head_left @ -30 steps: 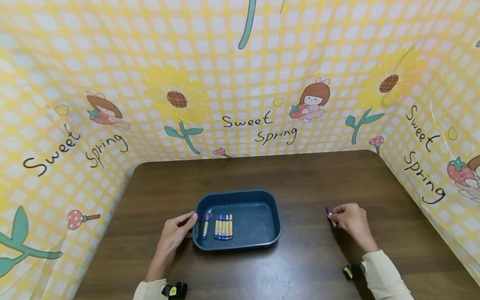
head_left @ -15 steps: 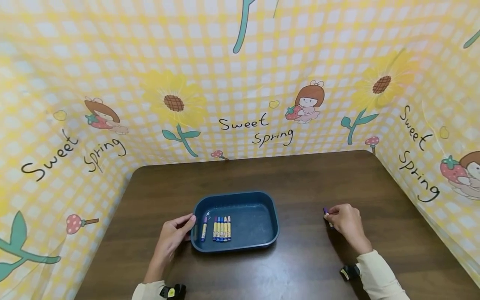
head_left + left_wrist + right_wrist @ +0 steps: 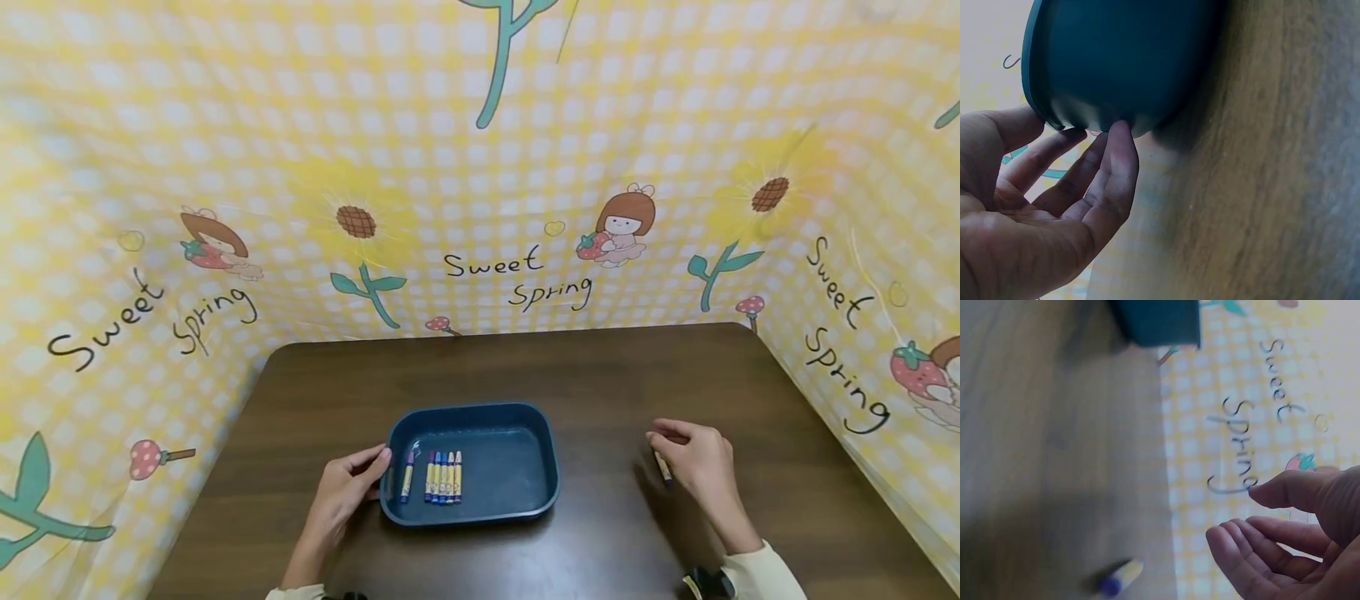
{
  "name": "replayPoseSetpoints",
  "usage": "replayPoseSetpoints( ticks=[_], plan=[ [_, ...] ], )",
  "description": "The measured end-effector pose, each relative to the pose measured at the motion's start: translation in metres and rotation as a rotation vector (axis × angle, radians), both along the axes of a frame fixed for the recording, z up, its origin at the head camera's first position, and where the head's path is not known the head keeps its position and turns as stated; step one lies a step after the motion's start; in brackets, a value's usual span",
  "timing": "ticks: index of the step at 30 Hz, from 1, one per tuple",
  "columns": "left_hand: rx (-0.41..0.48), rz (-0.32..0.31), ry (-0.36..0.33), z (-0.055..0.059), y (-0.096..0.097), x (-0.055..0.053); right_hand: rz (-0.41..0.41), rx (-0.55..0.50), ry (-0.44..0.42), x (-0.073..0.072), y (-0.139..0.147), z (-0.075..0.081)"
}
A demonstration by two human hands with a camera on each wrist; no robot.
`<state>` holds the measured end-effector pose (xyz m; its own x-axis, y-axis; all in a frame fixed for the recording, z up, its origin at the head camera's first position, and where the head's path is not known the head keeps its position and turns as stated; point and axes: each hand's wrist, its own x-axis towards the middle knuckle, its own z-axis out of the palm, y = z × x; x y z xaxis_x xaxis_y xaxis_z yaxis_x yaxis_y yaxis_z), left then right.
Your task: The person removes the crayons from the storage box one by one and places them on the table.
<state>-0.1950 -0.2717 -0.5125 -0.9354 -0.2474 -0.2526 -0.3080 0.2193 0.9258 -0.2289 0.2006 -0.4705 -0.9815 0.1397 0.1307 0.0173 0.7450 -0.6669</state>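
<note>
The left hand (image 3: 335,502) grips the left end of a dark teal tray (image 3: 558,475), thumb at the rim and bent fingers against the outer wall, as the left wrist view shows. Inside the tray, a purple crayon (image 3: 407,478) lies apart at the left, beside a row of several crayons (image 3: 444,479) with yellow wrappers. Over the table to the right, the right hand (image 3: 697,458) holds nothing. Its thumb and fingers stand apart. Below it a yellow-wrapped crayon (image 3: 1125,577) with a purple-blue end lies on the table, apart from the fingers; the head view hides part of it.
The brown wooden table (image 3: 600,533) has rounded far corners. A yellow-and-white checked cloth (image 3: 480,192) printed with flowers and lettering hangs behind it and on both sides. Bare tabletop lies between the tray and the right hand.
The right hand has let go of the crayon, which lies on the table, and has lifted off it. The left hand stays at the tray. The head view has shifted slightly.
</note>
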Motion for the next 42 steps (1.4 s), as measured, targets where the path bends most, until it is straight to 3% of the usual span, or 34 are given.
replayPoseSetpoints(
  ticks=[6,17,27,34,42],
  plan=[
    [0.008,0.011,0.004,0.0,0.005,-0.003,0.03,-0.144,0.003,-0.005,-0.012,0.017],
    [-0.019,-0.005,-0.024,-0.004,-0.003,0.008,0.174,-0.279,-0.007,-0.02,-0.059,0.015],
    [-0.019,-0.007,-0.002,0.002,-0.001,0.001,0.314,-0.431,-0.021,-0.031,-0.1,0.031],
    [-0.013,0.01,-0.024,0.004,-0.006,0.006,0.486,-0.591,-0.118,-0.033,-0.142,0.031],
    [0.001,-0.022,-0.023,0.003,-0.001,0.0,0.503,-0.681,-0.295,-0.035,-0.176,0.023]
  ],
)
